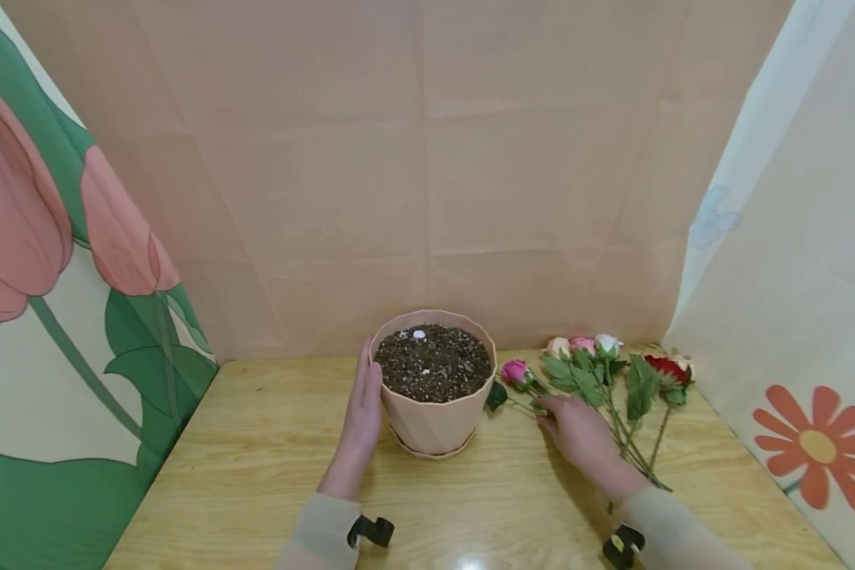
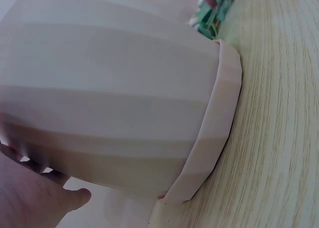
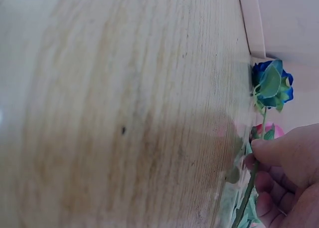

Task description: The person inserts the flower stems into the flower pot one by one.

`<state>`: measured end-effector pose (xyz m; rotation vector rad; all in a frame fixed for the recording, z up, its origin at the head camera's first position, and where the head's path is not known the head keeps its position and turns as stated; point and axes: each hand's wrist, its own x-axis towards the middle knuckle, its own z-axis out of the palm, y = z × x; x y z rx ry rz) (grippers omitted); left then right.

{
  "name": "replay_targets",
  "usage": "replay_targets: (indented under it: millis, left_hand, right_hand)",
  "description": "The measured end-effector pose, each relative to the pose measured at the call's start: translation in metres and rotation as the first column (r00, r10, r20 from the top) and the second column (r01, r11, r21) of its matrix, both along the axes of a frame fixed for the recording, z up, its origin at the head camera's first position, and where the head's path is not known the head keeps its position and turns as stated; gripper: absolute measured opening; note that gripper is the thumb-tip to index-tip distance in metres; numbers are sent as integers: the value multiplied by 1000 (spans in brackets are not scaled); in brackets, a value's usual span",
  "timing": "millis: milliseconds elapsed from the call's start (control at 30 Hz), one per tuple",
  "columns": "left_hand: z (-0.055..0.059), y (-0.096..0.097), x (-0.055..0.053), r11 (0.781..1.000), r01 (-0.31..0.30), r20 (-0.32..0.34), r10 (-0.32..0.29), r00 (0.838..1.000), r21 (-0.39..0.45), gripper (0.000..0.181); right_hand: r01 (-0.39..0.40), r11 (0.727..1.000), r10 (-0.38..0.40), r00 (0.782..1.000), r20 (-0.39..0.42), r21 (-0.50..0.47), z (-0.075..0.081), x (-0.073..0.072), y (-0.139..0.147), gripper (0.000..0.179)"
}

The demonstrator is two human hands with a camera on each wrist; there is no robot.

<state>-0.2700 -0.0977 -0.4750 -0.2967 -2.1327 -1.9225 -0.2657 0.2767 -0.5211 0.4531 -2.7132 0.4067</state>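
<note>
A pale pink flowerpot (image 1: 435, 427) filled with dark soil (image 1: 438, 368) stands on its saucer (image 2: 219, 118). My left hand (image 1: 365, 404) rests against the pot's left side with straight fingers, its thumb apart from the wall in the left wrist view. To the right of the pot, my right hand (image 1: 584, 439) pinches the green stem of a blue rose (image 3: 273, 86) between thumb and fingers. The rose's head points toward the pot, low over the table. Just beyond that hand lies a magenta rose (image 1: 516, 373).
Several more flowers lie at the back right, among them a white rose (image 1: 608, 345) and a red flower (image 1: 666, 369), their stems (image 1: 637, 459) running toward the front. Behind the wooden table (image 1: 256, 459) hangs a plain pinkish cloth (image 1: 420, 174), with printed floral cloths at both sides.
</note>
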Motion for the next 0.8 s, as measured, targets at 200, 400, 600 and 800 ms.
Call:
replay_targets:
  millis: [200,400,600,800]
  left_hand:
    - [0,0,0,1000,-2,5,2,1000,-1,58]
    - [-1,1,-1,1000,-7,15,7,1000,6,58]
    - [-1,1,-1,1000,-7,15,7,1000,4,58]
    - [-1,0,0,1000,-6,20,6,1000,-5,58]
  right_hand:
    - [9,1000,-9,1000,2,-25,2,1,0,23]
    - [24,998,-24,1000,3,-50,3,3,1,22]
    - [59,996,-59,998,3,-67,8,4,3,22]
    - [91,990,-89,996,19,-112,19,4,4,23]
